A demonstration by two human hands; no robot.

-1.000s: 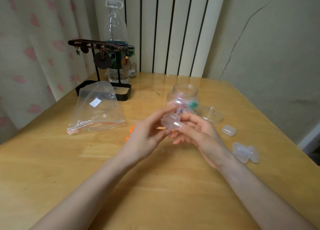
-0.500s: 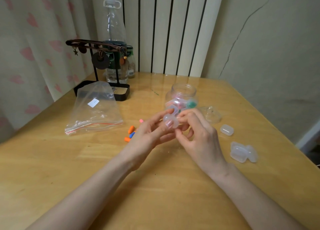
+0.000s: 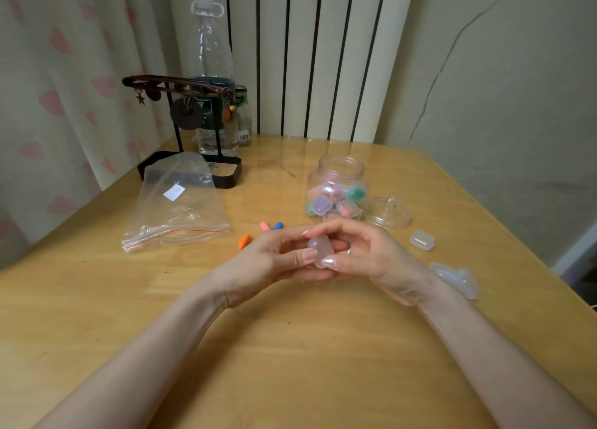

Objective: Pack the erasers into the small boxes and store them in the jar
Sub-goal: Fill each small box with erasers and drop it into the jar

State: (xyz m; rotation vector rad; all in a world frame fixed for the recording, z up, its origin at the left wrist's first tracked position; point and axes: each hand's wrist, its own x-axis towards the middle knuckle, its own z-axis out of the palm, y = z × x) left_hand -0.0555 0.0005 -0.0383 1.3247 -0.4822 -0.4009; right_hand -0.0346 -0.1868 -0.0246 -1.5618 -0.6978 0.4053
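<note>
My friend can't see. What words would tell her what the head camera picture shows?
The left hand and right hand pinch a small clear box together above a wooden table. Behind them stands an open glass jar holding filled boxes, its lid beside it; three loose erasers, a zip bag and spare boxes lie around.

Orange eraser [image 3: 244,240], pink eraser [image 3: 264,226], blue eraser [image 3: 277,225].
</note>
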